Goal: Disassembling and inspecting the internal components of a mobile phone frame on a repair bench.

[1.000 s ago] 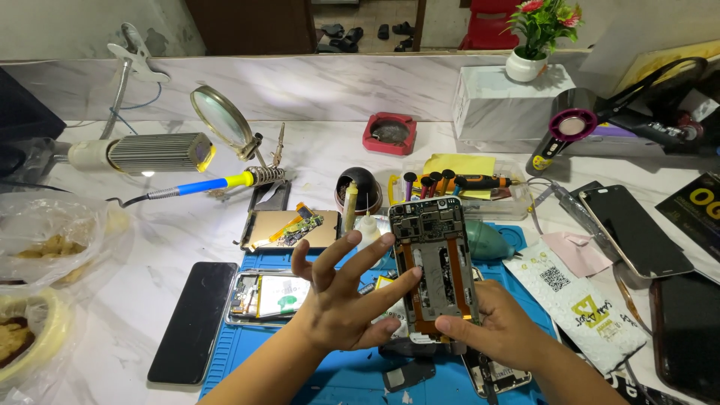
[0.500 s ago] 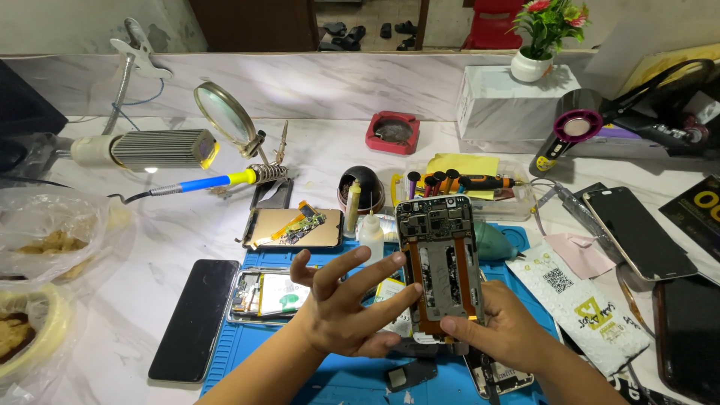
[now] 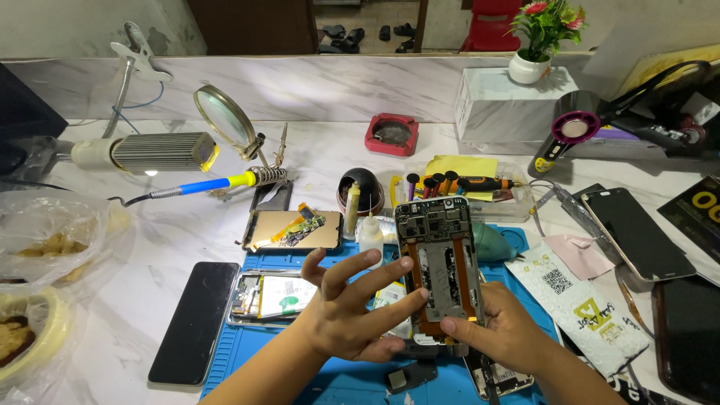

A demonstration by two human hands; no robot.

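Observation:
An opened phone frame [image 3: 439, 266], its circuit board and metal mid-plate exposed, stands upright over the blue work mat [image 3: 247, 352]. My right hand [image 3: 506, 334] grips its lower right edge from below. My left hand [image 3: 352, 315] has its fingers spread, the fingertips pressing the frame's left edge. Just left on the mat lies another opened phone [image 3: 274, 296] with a battery showing. A gold phone back with a flex cable [image 3: 292, 229] rests behind it, and a small white bottle [image 3: 370, 236] stands beside the held frame.
A black phone [image 3: 193, 322] lies left of the mat. A blue-handled soldering iron [image 3: 210, 184], magnifier [image 3: 225, 118], lamp head [image 3: 154, 152] and red ashtray [image 3: 392, 133] sit behind. Screwdrivers [image 3: 457, 184], a hair dryer [image 3: 592, 135], phones [image 3: 637, 232] and a printed packet [image 3: 585, 307] fill the right. Food bags [image 3: 45, 240] lie far left.
The phone frame has shifted slightly right and nearer in view. My left hand's fingers moved in against its left edge. My right hand keeps its hold.

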